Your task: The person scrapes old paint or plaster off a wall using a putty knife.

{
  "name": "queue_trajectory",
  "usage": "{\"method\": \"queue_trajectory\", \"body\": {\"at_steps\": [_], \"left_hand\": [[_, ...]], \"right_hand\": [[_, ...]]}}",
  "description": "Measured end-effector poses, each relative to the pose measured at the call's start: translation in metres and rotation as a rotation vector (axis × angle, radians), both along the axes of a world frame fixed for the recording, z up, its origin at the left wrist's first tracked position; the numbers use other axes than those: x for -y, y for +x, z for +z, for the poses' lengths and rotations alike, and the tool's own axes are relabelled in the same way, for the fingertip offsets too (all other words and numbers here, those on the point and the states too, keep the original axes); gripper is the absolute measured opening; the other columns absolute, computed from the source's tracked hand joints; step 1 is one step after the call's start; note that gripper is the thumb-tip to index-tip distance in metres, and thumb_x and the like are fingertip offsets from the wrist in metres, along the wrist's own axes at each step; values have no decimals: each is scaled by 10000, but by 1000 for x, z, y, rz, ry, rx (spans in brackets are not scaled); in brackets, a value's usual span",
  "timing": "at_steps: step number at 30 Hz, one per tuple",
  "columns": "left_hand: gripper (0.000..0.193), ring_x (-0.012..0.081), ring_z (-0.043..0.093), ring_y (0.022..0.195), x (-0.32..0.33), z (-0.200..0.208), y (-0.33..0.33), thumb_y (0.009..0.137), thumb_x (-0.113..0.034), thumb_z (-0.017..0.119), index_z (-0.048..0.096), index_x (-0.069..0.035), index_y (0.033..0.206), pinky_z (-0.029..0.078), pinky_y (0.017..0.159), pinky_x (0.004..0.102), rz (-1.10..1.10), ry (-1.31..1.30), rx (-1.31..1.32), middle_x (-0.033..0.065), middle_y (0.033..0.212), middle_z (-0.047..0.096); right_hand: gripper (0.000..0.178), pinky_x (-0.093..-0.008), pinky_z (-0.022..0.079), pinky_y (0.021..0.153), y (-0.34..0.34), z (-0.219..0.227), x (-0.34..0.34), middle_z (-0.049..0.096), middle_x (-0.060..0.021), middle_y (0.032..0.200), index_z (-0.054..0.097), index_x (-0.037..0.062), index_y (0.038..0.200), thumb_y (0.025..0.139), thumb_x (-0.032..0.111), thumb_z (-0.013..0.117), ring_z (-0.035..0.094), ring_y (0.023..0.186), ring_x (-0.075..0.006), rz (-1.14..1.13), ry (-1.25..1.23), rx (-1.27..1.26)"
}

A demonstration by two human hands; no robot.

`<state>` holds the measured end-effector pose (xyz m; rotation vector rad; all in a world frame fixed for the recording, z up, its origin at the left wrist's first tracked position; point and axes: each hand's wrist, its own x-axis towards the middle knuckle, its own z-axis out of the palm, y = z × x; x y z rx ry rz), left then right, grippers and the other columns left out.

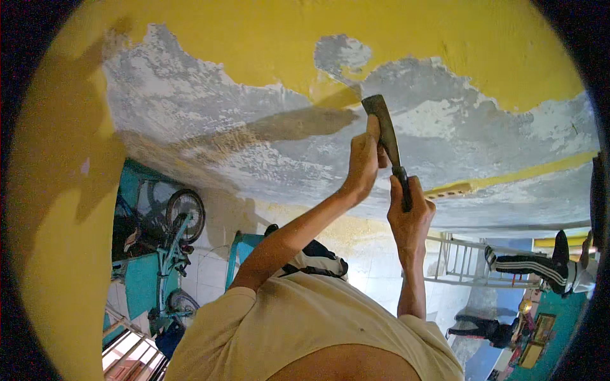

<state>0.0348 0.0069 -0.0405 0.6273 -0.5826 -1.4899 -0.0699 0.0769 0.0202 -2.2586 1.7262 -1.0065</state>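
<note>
Both of my hands are raised to a wall (273, 127) with patchy yellow paint and bare grey-white plaster. My right hand (412, 209) is closed around the black handle of a broad-bladed knife (389, 136), a dark blade widening toward its squared tip. My left hand (367, 159) grips the blade higher up, one finger stretched along it near the tip. The tip lies against or just off the grey plaster, below a small scraped patch (343, 54) in the yellow paint; contact is hard to tell.
A yellow strip with a socket box (454, 190) crosses the wall at right. Lower left stands a teal bicycle (166, 263). At right are a metal ladder (454, 260), a person in dark striped trousers (534, 267) and another dark-clothed person (486, 329).
</note>
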Motion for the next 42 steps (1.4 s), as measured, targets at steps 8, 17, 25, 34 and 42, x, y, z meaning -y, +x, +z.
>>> {"method": "queue_trajectory", "body": {"at_steps": [8,17,25,34,42], "left_hand": [[585,88,425,395,0,5,19,919,-556,338,483,-98,586,320,381,267,152,-44,334,-15,464,429],[553,57,362,422,-5,20,18,924,-506,405,472,-98,556,278,404,232,194,7,90,-27,481,416],[512,80,431,417,-7,11,7,925,-527,359,463,-123,628,349,392,235,216,66,78,-17,513,462],[451,54,397,450,-12,2,-7,931,-482,389,468,-90,721,327,412,206,269,58,119,-46,545,407],[429,55,384,476,-22,24,-1,883,-528,468,425,-142,700,293,392,207,318,11,50,-53,587,405]], "right_hand": [[154,-327,382,395,18,1,-7,508,-139,519,534,56,775,861,161,606,482,379,-239,-56,5,-15],[193,-321,395,408,28,-7,-10,517,-140,506,527,49,763,866,196,600,509,394,-272,-95,47,70],[147,-333,386,388,31,-12,-12,499,-163,517,528,53,780,857,151,606,480,387,-303,-65,33,157],[152,-350,410,418,28,-24,-21,503,-188,526,492,50,779,864,138,582,529,472,-371,-54,48,226],[210,-281,347,392,12,-32,-25,468,-113,484,501,13,760,893,164,559,409,403,-97,55,191,314]]}}
